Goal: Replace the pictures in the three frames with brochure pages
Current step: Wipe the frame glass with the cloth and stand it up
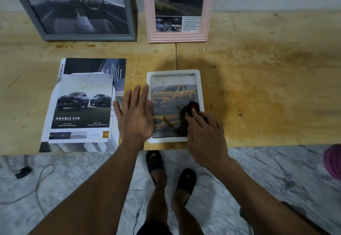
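A white frame point(200, 91) lies flat near the table's front edge, holding a page with a yellow pickup truck. My left hand point(135, 114) rests flat, fingers spread, on the frame's left edge. My right hand point(204, 133) presses a dark cloth point(184, 116) with a red patch onto the frame's lower right part. A grey frame point(132, 22) with a car-interior page and a pink frame point(209, 13) with a dark truck page stand against the back wall. Loose brochure pages point(83, 105) lie stacked at the left.
The wooden table point(258, 87) is stained and worn, with bare room to the right of the white frame. Below its front edge are a marble floor, my feet in black sandals point(185, 181), a cable point(44, 175) and a pink object point(333, 161) at the far right.
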`<action>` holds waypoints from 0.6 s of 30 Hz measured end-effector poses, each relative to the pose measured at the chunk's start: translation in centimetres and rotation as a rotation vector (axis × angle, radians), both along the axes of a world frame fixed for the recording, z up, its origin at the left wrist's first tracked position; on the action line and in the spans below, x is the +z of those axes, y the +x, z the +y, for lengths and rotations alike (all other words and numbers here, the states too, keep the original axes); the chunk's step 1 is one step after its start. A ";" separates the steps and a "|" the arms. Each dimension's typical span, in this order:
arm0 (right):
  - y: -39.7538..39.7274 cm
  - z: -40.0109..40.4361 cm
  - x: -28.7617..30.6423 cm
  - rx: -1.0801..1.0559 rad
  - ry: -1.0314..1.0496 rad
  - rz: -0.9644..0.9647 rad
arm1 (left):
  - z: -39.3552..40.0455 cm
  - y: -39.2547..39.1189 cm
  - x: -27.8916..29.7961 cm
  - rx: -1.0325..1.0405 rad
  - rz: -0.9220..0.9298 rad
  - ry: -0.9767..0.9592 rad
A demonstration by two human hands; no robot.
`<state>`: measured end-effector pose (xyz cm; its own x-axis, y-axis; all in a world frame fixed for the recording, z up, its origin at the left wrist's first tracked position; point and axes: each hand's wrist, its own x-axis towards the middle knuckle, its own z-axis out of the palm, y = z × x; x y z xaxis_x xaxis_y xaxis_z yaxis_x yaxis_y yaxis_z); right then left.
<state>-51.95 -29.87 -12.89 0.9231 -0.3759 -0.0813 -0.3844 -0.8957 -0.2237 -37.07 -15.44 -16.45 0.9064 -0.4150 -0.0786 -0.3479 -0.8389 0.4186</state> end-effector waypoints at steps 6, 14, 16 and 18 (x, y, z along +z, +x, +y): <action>-0.6 -0.5 -1.0 0.053 0.146 -0.208 | -0.1 -0.1 0.1 0.015 0.014 0.003; 1.0 0.9 -1.7 0.113 0.243 -0.266 | -0.2 -0.1 0.0 0.017 0.020 0.023; 1.5 1.5 -1.6 0.122 0.227 -0.287 | -0.2 -0.1 0.1 0.018 0.018 0.024; 2.0 2.2 -1.3 0.123 0.217 -0.313 | -0.2 -0.1 0.1 0.016 0.013 0.028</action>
<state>-49.97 -27.67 -14.23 0.9528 -0.2663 0.1455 -0.1610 -0.8500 -0.5017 -37.20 -15.60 -16.35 0.9117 -0.3979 -0.1018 -0.3289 -0.8557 0.3994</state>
